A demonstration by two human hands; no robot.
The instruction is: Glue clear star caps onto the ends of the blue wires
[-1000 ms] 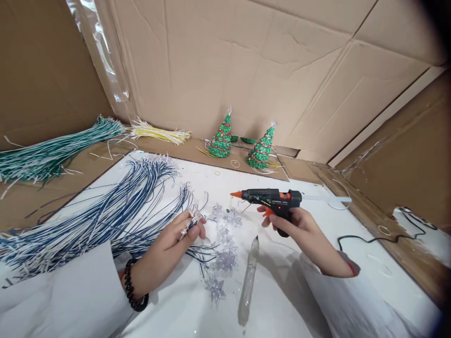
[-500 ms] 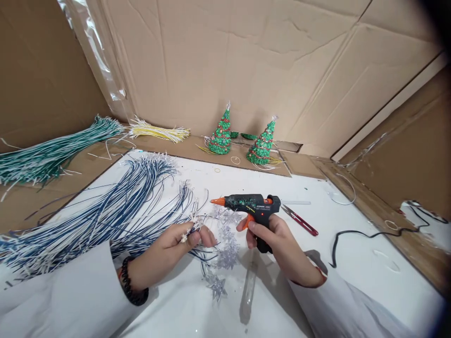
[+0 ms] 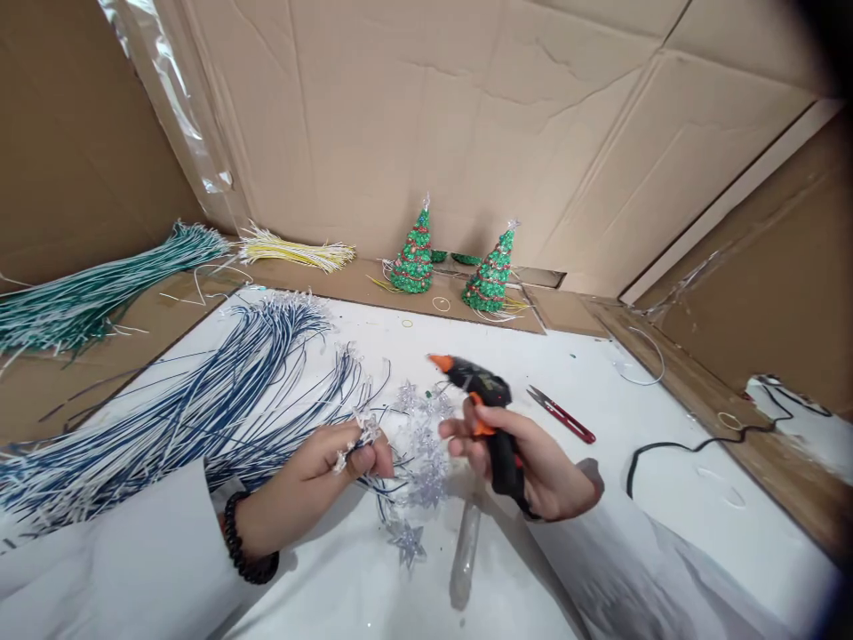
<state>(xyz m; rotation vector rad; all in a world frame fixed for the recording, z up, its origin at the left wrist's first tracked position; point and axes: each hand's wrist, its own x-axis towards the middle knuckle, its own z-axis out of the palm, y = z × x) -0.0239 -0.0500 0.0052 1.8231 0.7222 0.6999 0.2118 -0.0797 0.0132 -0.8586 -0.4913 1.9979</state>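
Observation:
My left hand (image 3: 343, 458) is closed in a pinch on a small bunch of blue and white wires (image 3: 365, 434), whose pale ends stick out above the fingers. My right hand (image 3: 523, 444) is wrapped round the handle of a black glue gun (image 3: 486, 387) with an orange nozzle and trigger. The nozzle tilts up to the left, apart from the wires, and the gun is smeared by motion. Between my hands lie several clear plastic stars (image 3: 408, 542) on the white board (image 3: 360, 591). Below the gun is a clear tube-like thing (image 3: 465, 551).
Blue and white wires (image 3: 219, 382) spread across the left. Behind them lie green and white wires (image 3: 113, 276) and yellow and white wires (image 3: 297, 251). Two small beaded Christmas trees (image 3: 414, 258) stand at the cardboard wall (image 3: 373, 116). Red-handled snips (image 3: 563, 415) and a black cord (image 3: 686, 444) lie right.
The glue gun has drawn back to the right, away from the wires, and its nozzle has swung upward. My left hand still pinches the wires, nearly in place.

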